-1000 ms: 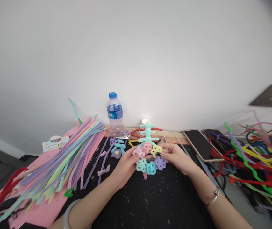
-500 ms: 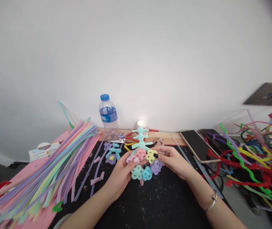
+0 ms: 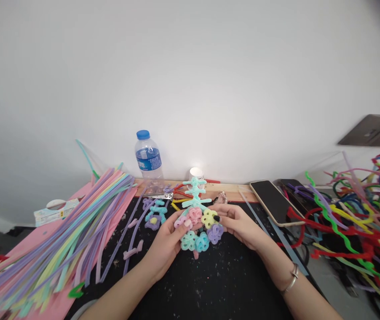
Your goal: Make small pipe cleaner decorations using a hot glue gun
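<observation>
Between my two hands is a pipe-cleaner flower piece (image 3: 195, 216), held above the black mat (image 3: 206, 284). Its flowers are pink, yellow, mint, blue and purple, and a mint stem with short crossbars (image 3: 196, 192) points away from me. My left hand (image 3: 168, 238) pinches it at the pale pink flower on the left side. On the right, my right hand (image 3: 238, 224) grips it by the yellow flower (image 3: 209, 218), thumb in front. A short pink end (image 3: 196, 254) sticks out at the bottom. The fingers behind the piece are partly hidden.
Pastel pipe cleaners (image 3: 66, 235) lie in a bundle at left on pink paper. A water bottle (image 3: 149, 158) and scissors (image 3: 161, 195) are at the back. A smaller purple-and-blue pipe-cleaner piece (image 3: 155, 215) lies on the mat. A phone (image 3: 275, 202) and tangled bright pipe cleaners (image 3: 360, 222) are at right.
The whole view has shifted slightly, with everything a little further left. Both hands keep their hold on the flower piece, which is nearly unmoved.
</observation>
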The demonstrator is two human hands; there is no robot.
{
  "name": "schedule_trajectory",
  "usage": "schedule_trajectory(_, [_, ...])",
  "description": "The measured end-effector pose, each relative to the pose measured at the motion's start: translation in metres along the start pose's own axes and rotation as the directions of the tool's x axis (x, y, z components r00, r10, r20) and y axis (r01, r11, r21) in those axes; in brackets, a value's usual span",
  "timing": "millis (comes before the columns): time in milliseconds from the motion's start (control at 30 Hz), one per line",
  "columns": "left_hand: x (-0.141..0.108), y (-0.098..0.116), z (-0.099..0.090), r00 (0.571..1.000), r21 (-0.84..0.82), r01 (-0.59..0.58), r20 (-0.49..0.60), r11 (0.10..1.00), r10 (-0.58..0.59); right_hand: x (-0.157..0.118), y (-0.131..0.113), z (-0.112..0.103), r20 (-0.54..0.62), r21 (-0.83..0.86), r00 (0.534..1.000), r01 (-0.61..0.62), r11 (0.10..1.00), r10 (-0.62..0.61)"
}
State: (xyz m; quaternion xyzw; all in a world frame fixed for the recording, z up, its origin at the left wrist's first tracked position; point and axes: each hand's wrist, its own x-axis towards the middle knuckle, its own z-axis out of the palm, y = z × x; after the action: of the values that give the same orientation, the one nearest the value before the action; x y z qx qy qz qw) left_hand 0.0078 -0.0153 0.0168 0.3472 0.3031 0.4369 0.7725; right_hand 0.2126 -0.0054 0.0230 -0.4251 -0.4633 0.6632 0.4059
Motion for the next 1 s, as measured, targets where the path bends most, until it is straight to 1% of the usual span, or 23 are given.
schedule_trajectory(167, [0.0002, 0.0018, -0.0014, 1.000, -0.049, 0.009, -0.001, 0.999, -0.009, -0.0014, -0.0033, -0.0018, 0.032, 0.081, 0.999, -0.005, 0.997, 0.002])
schedule_trajectory(267, [0.0022, 0.0028, -0.0049, 0.998, -0.108, 0.004, -0.069, 0.994, -0.012, -0.0012, -0.0031, -0.0047, 0.032, 0.125, 0.999, -0.019, 0.992, 0.015])
schedule_trajectory(367, [0.0048, 0.0030, -0.0079, 0.993, -0.164, 0.009, -0.118, 0.986, -0.028, -0.0003, -0.0016, -0.0071, 0.065, 0.109, 0.998, -0.031, 0.994, 0.024])
schedule_trajectory(500, [0.0062, 0.0038, -0.0083, 0.990, -0.196, 0.024, -0.129, 0.980, -0.050, 0.0007, 0.0000, -0.0080, 0.101, 0.058, 0.995, -0.011, 0.998, 0.005])
schedule_trajectory(567, [0.0054, 0.0046, -0.0078, 0.992, -0.211, 0.031, -0.115, 0.977, -0.057, 0.0011, 0.0000, -0.0076, 0.100, 0.043, 0.995, -0.005, 0.999, 0.000])
schedule_trajectory(700, [0.0018, 0.0065, -0.0073, 0.997, -0.210, 0.055, -0.042, 0.976, -0.065, 0.0014, -0.0016, -0.0066, 0.072, 0.043, 0.997, 0.008, 0.999, -0.011])
schedule_trajectory(900, [-0.0013, 0.0087, -0.0040, 0.997, -0.073, 0.072, 0.022, 0.995, -0.070, 0.0013, -0.0044, -0.0046, 0.009, 0.095, 0.999, 0.034, 0.995, -0.035])
schedule_trajectory(1000, [-0.0018, 0.0090, -0.0019, 0.995, -0.030, 0.082, 0.059, 0.996, -0.080, 0.0013, -0.0053, -0.0027, -0.019, 0.102, 0.999, 0.043, 0.994, -0.041])
